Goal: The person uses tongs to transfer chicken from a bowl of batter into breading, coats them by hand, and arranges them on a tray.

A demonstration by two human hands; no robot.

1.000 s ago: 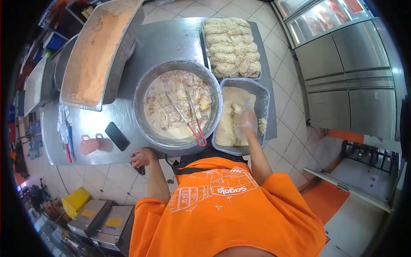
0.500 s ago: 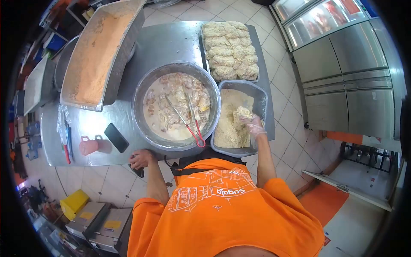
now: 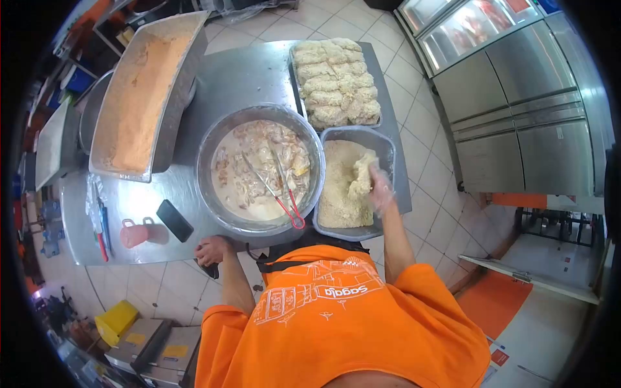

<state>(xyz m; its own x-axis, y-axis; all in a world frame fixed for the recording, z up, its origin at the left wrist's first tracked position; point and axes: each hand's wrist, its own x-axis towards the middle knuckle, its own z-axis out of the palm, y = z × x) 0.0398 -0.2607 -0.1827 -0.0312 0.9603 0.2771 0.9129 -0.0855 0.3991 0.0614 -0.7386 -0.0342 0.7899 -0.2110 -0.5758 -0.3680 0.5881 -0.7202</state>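
Observation:
My right hand, in a clear glove, holds a breaded piece of meat lifted above the crumbs in the grey crumb tub. My left hand rests on the near edge of the steel table, fingers curled over the rim, holding nothing I can make out. Between the hands stands a big steel bowl of meat in pale batter, with red-handled tongs lying in it. Beyond the tub lies a tray of breaded pieces.
A long steel pan of orange crumbs sits at the far left. A black phone and a pink cup lie near the table's front edge. Steel fridge doors stand to the right across a tiled floor.
My right hand went from pressing down in the crumbs to lifting a coated piece up out of them. The left hand stayed on the table edge.

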